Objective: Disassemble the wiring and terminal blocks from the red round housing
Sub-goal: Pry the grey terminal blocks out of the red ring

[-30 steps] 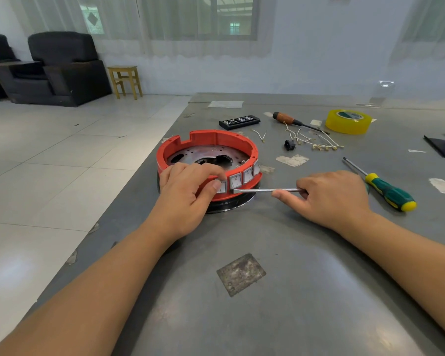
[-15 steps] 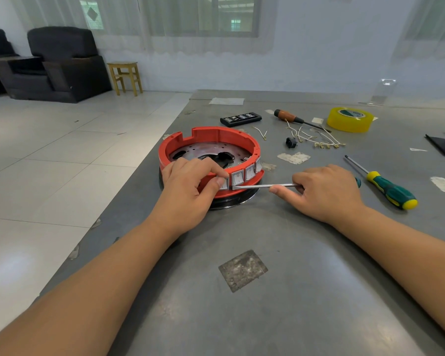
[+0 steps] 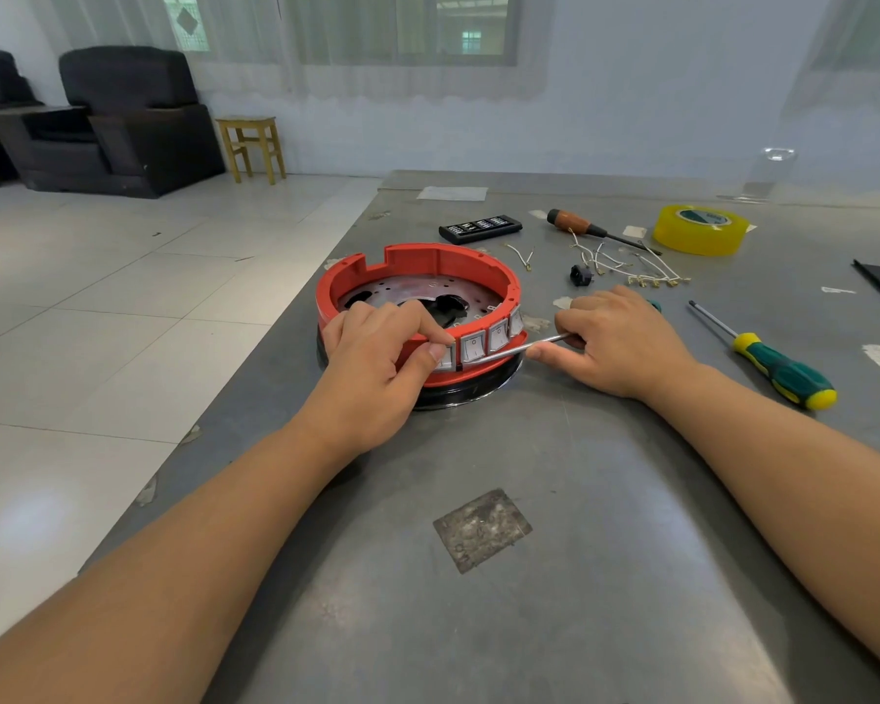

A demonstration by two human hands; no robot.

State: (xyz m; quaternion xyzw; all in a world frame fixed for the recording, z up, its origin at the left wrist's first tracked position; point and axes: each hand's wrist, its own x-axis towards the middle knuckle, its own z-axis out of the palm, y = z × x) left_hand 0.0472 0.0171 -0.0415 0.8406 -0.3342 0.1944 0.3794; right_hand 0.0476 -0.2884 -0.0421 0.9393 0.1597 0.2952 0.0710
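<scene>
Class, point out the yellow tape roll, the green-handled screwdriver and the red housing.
Yellow tape roll [image 3: 700, 231], head view, outer side.
Green-handled screwdriver [image 3: 778, 367], head view, handle.
Red housing [image 3: 417, 261], head view, far rim.

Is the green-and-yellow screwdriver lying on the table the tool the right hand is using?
No, the green-and-yellow screwdriver lies untouched while the right hand grips another tool.

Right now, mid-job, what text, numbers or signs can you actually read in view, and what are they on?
"I" and "O": marks on the silver rocker switches set in the red housing.
Yellow tape roll: a printed core label, too blurred to read.
Black bit case: pale markings, too small to read.
Worn grey patch on the table: no legible text.
</scene>
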